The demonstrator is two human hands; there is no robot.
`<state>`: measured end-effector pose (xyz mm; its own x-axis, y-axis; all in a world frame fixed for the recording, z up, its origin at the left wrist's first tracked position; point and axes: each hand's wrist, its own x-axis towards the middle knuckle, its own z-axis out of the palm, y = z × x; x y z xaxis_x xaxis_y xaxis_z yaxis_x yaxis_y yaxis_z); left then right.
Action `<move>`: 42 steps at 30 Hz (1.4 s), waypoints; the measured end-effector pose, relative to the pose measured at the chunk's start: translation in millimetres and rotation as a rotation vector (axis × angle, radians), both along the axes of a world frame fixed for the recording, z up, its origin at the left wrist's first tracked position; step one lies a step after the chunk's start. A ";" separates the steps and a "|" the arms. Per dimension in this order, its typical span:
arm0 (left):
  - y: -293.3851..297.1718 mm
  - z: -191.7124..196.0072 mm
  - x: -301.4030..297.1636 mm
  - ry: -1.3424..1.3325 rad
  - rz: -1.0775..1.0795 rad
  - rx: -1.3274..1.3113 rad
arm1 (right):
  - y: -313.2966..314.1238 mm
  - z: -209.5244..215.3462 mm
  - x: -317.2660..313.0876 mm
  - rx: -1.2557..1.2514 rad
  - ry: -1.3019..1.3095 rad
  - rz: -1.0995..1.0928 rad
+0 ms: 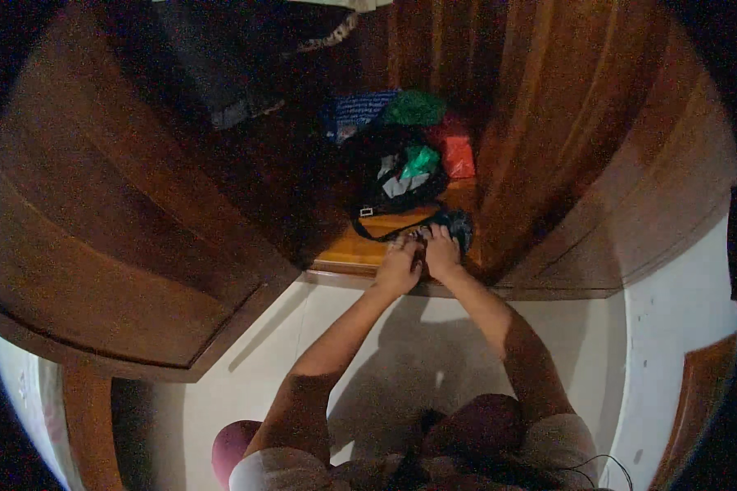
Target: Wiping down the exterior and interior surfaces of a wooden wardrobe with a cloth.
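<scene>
Both my hands are close together at the front edge of the wooden cupboard floor (346, 250). My left hand (399, 267) has its fingers bent over something dark that I cannot make out. Right beside it, my right hand (443, 252) is closed on a dark, shiny bundle (464, 227), perhaps a plastic bag. A black strap (371, 237) with a square metal buckle (366, 212) curves from near my fingers to the left. Just behind lies a black bag (434, 182), with green and grey-white wrapping showing in it.
Farther back are a blue printed bag (354, 108), a green bag (418, 106) and a red packet (458, 155). Dark clothes (213, 57) hang at upper left. Open wooden doors (123, 245) flank the cupboard. Pale floor tiles (278, 327) lie below.
</scene>
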<state>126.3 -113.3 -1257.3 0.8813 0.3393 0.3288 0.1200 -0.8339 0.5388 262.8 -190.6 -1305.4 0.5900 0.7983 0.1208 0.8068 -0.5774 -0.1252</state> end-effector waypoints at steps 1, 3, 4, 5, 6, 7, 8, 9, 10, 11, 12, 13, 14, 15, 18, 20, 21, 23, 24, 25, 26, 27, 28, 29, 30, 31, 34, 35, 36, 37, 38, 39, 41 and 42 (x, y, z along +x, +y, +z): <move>-2.5 2.6 -0.4 0.110 -0.051 -0.073 | -2.4 9.4 10.8 -0.113 0.036 0.022; -15.8 -0.2 0.8 0.143 -0.085 -0.035 | -4.8 24.6 42.9 -0.260 0.195 0.059; -18.3 -5.7 -0.7 0.199 -0.091 0.000 | -4.1 40.9 45.8 -0.322 0.300 0.045; -18.3 -12.2 0.6 0.226 -0.119 0.068 | -9.0 57.8 46.6 -0.382 0.404 0.024; -18.4 -19.0 1.8 0.209 -0.130 0.070 | -7.9 44.9 59.8 -0.429 0.406 0.064; -16.6 -22.0 1.0 0.287 -0.113 0.091 | -8.4 50.6 57.4 -0.418 0.437 0.073; -15.2 -23.5 0.0 0.368 -0.098 0.112 | -10.9 60.2 49.6 -0.405 0.470 0.079; -10.1 -33.4 3.2 0.371 -0.094 0.145 | -13.6 52.0 46.5 -0.302 0.469 0.055; -8.9 -32.5 4.0 0.365 -0.108 0.147 | -18.5 42.7 41.1 -0.254 0.389 0.054; -5.0 -31.2 2.6 0.374 -0.120 0.137 | -21.4 35.0 32.3 -0.210 0.309 0.064; -1.5 -29.7 2.3 0.385 -0.132 0.128 | -30.4 27.1 23.5 -0.092 0.206 0.106; 1.9 -29.3 3.0 0.347 -0.142 0.123 | -35.8 26.8 21.6 -0.090 0.210 0.094; 5.7 -29.0 3.6 0.351 -0.154 0.126 | -42.5 26.7 20.7 -0.048 0.159 0.116; 10.3 -28.8 4.1 0.225 -0.159 0.015 | -48.1 25.9 19.0 -0.007 0.108 0.139; 33.6 -41.9 8.9 0.085 -0.130 -0.054 | -49.3 47.6 21.8 -0.020 0.144 0.203; 48.1 -44.1 7.9 0.182 -0.058 -0.016 | -49.0 54.3 19.7 0.003 0.159 0.263; 55.0 -50.0 6.9 0.138 -0.033 0.026 | -50.4 51.1 20.4 0.002 0.160 0.260; 66.7 -55.3 3.4 0.118 0.020 0.134 | -54.2 45.8 20.3 0.016 0.056 0.462; 73.0 -57.2 5.0 0.063 0.040 0.182 | -57.1 44.9 23.1 0.018 0.078 0.532; 79.3 -59.2 4.4 0.010 0.064 0.226 | -57.7 45.9 19.9 0.016 0.083 0.530; 87.4 -60.6 5.5 -0.146 0.022 0.237 | -57.9 46.6 16.5 -0.011 0.068 0.521; 95.6 -62.0 6.4 -0.137 0.019 0.254 | -57.2 47.1 13.1 -0.039 0.053 0.512; 98.8 -57.9 8.3 -0.130 0.010 0.270 | -56.6 46.5 12.1 -0.042 0.058 0.484; 98.9 -53.9 10.6 -0.067 0.057 0.279 | -56.1 42.6 12.1 -0.044 0.064 0.476; 99.4 -50.9 14.5 -0.030 0.096 0.301 | -55.7 38.9 12.0 -0.010 0.043 0.450; 100.8 -47.8 18.7 0.005 0.139 0.323 | -54.2 38.1 11.7 0.023 0.019 0.428; 108.0 -39.5 28.3 0.094 0.141 0.293 | -46.1 35.7 9.9 0.160 0.009 0.356; 109.0 -38.0 31.5 0.104 0.139 0.284 | -40.6 31.5 13.0 0.189 -0.018 0.350; 109.7 -37.3 33.7 0.173 0.156 0.288 | -35.2 29.4 15.1 0.193 -0.045 0.324; 108.7 -32.7 36.0 0.184 0.149 0.285 | -28.7 31.3 14.5 0.198 -0.068 0.297; 109.3 -30.5 38.3 0.236 0.174 0.286 | -20.5 35.5 14.4 0.198 -0.054 0.268; 111.2 -30.7 40.8 0.290 0.201 0.287 | -11.5 35.1 16.7 0.228 -0.086 0.261; 115.8 -32.7 46.0 0.273 0.192 0.333 | 3.6 29.7 23.7 0.272 -0.109 0.228; 117.8 -33.9 49.4 0.306 0.165 0.317 | 9.9 26.5 26.4 0.235 -0.126 0.194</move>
<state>175.7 4.5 -1291.2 0.8966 0.4081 0.1721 0.3787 -0.9079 0.1798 289.2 -180.7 -1278.9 0.3983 0.8360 0.3775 0.9166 -0.3787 -0.1286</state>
